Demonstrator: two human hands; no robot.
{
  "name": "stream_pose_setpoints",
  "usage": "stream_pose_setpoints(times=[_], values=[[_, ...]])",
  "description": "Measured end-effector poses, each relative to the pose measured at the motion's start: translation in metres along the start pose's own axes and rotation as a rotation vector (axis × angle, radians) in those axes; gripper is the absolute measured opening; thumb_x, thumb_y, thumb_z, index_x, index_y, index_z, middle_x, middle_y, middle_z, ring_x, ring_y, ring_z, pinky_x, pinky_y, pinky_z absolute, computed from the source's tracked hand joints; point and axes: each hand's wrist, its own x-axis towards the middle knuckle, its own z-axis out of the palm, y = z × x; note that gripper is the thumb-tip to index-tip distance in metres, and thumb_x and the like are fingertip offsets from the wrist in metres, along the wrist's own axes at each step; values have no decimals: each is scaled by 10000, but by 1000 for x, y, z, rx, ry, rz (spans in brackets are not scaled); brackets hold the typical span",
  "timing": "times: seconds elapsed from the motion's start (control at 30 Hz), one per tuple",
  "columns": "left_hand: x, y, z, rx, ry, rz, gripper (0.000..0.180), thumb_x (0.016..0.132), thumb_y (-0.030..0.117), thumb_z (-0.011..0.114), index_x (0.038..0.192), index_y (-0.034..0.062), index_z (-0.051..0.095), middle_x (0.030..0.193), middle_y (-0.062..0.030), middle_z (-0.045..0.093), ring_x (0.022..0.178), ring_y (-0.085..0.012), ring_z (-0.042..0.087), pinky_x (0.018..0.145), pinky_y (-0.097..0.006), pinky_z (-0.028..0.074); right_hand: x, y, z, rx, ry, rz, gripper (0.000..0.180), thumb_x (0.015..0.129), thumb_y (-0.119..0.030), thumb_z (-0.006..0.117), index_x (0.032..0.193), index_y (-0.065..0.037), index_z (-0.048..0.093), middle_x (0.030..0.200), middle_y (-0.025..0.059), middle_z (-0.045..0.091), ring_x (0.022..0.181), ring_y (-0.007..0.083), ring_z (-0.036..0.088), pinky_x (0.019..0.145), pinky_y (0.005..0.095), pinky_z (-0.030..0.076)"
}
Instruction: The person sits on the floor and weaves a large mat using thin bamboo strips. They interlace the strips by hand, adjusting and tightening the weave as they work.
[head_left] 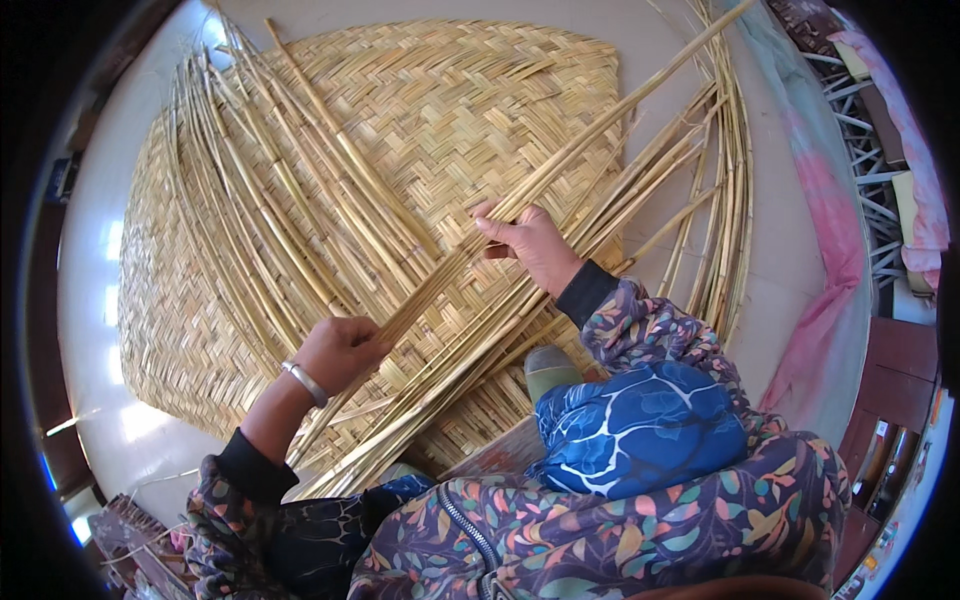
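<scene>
A long flattened reed strip (440, 285) runs slantwise from lower left to upper right, above a herringbone-woven reed mat (470, 110). My left hand (345, 352), with a silver bangle at the wrist, is closed round its lower part. Farther up, my right hand (535, 243) pinches the same strip between thumb and fingers. Beneath the strip, several loose reeds (470, 345) lie diagonally across the mat's near part. Another spread of whole reeds (290, 195) rests on the mat's left side. Where the strip's lower end stops is hard to make out.
More long reeds (735, 190) lie on the pale floor (685, 165) right of the mat. A pink and pale green cloth (830, 220) stretches along the right side, beside a metal rack (875, 190). My shoe (550, 368) is at the mat's near edge.
</scene>
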Motion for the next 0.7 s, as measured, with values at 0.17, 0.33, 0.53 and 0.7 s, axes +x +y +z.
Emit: stream_pose_setpoints(times=[0.17,0.33,0.53,0.7], values=[[-7,-10,-8,22,17,-58,217,781,232,642,785,16,634,584,-90,545,523,-167,511,534,-318,430,8,-9,-28,167,19,36,142,841,-116,623,966,-75,568,871,11,591,752,114,592,607,268,533],[-11,-24,-16,127,-36,-151,237,765,244,641,788,9,631,597,-128,562,547,-201,546,558,-334,451,24,-14,-74,29,208,-60,144,855,-144,612,980,-83,575,885,19,617,821,128,601,673,296,524],[-17,-71,-18,289,29,-114,216,744,212,663,741,-1,628,595,-117,564,542,-206,539,553,-341,451,29,-19,-109,66,217,-91,138,840,-156,635,952,-90,588,875,10,606,795,110,581,657,290,522],[-17,-77,-19,307,32,-124,233,728,260,665,779,33,650,650,-159,592,591,-290,569,590,-371,465,41,-14,-118,-366,404,-201,162,835,-178,643,947,-72,595,881,22,620,793,112,596,613,265,526]])
